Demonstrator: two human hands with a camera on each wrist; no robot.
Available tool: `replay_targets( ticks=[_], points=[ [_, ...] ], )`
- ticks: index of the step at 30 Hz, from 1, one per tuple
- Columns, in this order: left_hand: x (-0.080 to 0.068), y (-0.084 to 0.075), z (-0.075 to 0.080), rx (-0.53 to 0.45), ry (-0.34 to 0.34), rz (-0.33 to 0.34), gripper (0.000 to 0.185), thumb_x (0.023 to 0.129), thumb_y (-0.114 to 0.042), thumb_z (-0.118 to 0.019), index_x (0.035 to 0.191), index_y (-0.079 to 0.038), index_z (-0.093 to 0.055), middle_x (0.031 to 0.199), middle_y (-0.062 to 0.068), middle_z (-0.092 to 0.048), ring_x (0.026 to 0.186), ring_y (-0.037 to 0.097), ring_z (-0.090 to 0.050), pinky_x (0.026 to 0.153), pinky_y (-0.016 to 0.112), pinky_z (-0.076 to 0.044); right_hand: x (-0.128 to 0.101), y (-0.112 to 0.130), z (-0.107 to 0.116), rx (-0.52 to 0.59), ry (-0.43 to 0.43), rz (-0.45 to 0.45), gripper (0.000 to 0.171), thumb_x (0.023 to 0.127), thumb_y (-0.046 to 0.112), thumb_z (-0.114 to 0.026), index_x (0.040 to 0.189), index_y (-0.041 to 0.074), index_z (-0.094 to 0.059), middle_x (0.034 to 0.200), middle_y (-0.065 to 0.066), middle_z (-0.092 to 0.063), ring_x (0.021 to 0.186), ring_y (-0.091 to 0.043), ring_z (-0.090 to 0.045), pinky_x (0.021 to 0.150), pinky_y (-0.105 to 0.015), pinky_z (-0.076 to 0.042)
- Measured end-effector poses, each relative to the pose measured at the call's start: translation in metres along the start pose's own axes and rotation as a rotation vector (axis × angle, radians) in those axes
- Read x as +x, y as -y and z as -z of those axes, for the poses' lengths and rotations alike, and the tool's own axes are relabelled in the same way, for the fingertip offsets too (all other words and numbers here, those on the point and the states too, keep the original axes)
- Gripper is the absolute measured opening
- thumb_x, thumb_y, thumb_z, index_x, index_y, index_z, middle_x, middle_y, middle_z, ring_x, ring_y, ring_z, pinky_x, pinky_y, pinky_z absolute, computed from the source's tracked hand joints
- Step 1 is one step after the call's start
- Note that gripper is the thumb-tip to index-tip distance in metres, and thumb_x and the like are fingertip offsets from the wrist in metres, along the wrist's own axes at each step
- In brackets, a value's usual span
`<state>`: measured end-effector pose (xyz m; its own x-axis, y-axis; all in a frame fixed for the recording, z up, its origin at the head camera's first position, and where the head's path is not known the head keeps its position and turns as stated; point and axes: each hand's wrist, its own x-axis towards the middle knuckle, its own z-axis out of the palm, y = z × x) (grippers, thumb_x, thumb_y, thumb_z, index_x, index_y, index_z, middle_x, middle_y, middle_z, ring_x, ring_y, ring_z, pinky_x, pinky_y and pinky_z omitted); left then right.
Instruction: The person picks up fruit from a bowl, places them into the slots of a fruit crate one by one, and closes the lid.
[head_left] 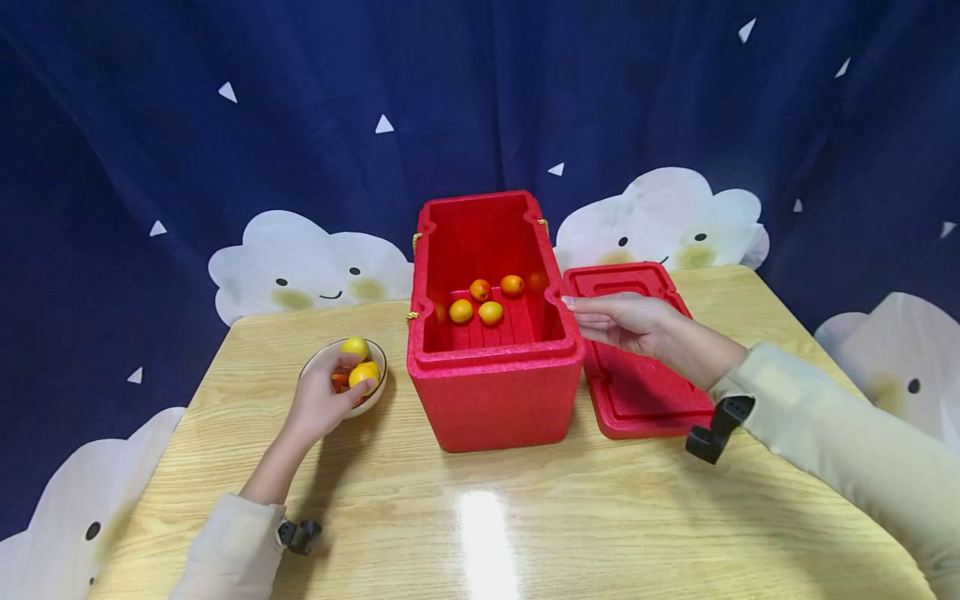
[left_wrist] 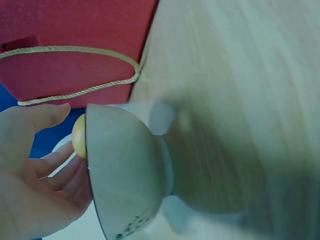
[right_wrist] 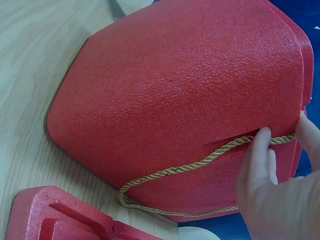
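1. While holding left hand [head_left: 327,393] over bowl [left_wrist: 122,160], curving fingers [left_wrist: 66,175] about yellow fruit [head_left: 363,374] inside, cannot tell whether gripping
2. Pinching red box [head_left: 498,404] at rim with right hand [head_left: 632,323]
3. Seeing four fruits [head_left: 491,313] inside it

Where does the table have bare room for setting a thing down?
Bare: the table in front of the box, between both sleeves; also a narrow strip between bowl and box. Crowded: right of the box, with lid and right hand; and at the bowl, with fruit and left hand.
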<state>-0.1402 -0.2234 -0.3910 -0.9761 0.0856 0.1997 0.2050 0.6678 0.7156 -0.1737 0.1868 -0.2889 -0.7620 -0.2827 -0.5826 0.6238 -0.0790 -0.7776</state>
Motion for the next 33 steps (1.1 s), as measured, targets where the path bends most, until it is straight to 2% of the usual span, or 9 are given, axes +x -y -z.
replay_targets(
  ticks=[3, 9, 15, 18, 21, 27, 33],
  points=[
    [-0.003, 0.005, -0.001, 0.006, 0.019, -0.010, 0.035, 0.080, -0.001, -0.073, 0.109, 0.010, -0.057, 0.104, 0.025, -0.061, 0.088, 0.034, -0.064, 0.076, 0.033, -0.056, -0.001, 0.000, -0.001, 0.000, 0.014, 0.007, 0.010, 0.088, 0.030, -0.069, 0.086, 0.022, -0.075, 0.084, 0.004, -0.076, 0.076, -0.008, -0.073, 0.076, -0.021, -0.058],
    [-0.004, 0.005, 0.002, 0.021, 0.078, 0.024, 0.037, 0.083, -0.006, -0.071, 0.112, 0.009, -0.055, 0.105, 0.024, -0.060, 0.090, 0.032, -0.062, 0.077, 0.032, -0.054, -0.001, 0.000, -0.001, 0.008, 0.018, 0.009, 0.012, 0.088, 0.030, -0.068, 0.085, 0.021, -0.076, 0.084, 0.003, -0.077, 0.079, -0.010, -0.074, 0.075, -0.021, -0.058],
    [0.001, 0.004, 0.006, 0.025, 0.101, 0.011, 0.032, 0.083, -0.007, -0.072, 0.107, 0.009, -0.058, 0.100, 0.022, -0.062, 0.085, 0.028, -0.062, 0.072, 0.023, -0.051, 0.000, 0.001, 0.000, 0.007, -0.003, 0.005, 0.012, 0.088, 0.032, -0.069, 0.089, 0.022, -0.074, 0.084, 0.004, -0.076, 0.073, -0.007, -0.072, 0.076, -0.020, -0.058],
    [0.003, 0.004, 0.008, 0.032, 0.111, 0.009, 0.032, 0.082, -0.007, -0.072, 0.107, 0.010, -0.059, 0.099, 0.023, -0.063, 0.084, 0.028, -0.064, 0.071, 0.021, -0.051, 0.000, 0.001, 0.000, 0.003, -0.008, 0.005, 0.012, 0.087, 0.033, -0.069, 0.091, 0.022, -0.072, 0.084, 0.004, -0.076, 0.076, -0.008, -0.073, 0.076, -0.020, -0.058],
    [0.004, 0.003, 0.010, 0.040, 0.133, 0.031, 0.035, 0.083, -0.008, -0.072, 0.110, 0.010, -0.058, 0.103, 0.024, -0.063, 0.087, 0.030, -0.065, 0.074, 0.025, -0.054, -0.001, 0.002, -0.001, 0.001, -0.010, 0.006, 0.012, 0.087, 0.033, -0.069, 0.089, 0.022, -0.073, 0.084, 0.004, -0.077, 0.079, -0.009, -0.074, 0.076, -0.021, -0.058],
    [0.007, -0.001, 0.013, 0.075, 0.201, 0.096, 0.041, 0.086, -0.015, -0.070, 0.115, 0.010, -0.056, 0.112, 0.027, -0.061, 0.099, 0.037, -0.065, 0.086, 0.042, -0.055, 0.000, 0.001, -0.001, 0.001, -0.002, 0.012, 0.010, 0.087, 0.031, -0.070, 0.089, 0.022, -0.073, 0.085, 0.004, -0.077, 0.081, -0.010, -0.074, 0.076, -0.022, -0.058],
    [0.011, -0.001, 0.015, 0.116, 0.249, 0.141, 0.041, 0.087, -0.019, -0.070, 0.114, 0.009, -0.056, 0.113, 0.026, -0.061, 0.103, 0.038, -0.064, 0.087, 0.042, -0.055, 0.000, -0.001, 0.000, 0.004, 0.005, 0.018, 0.010, 0.087, 0.030, -0.070, 0.086, 0.021, -0.075, 0.084, 0.004, -0.077, 0.080, -0.010, -0.074, 0.076, -0.021, -0.058]
  ],
)
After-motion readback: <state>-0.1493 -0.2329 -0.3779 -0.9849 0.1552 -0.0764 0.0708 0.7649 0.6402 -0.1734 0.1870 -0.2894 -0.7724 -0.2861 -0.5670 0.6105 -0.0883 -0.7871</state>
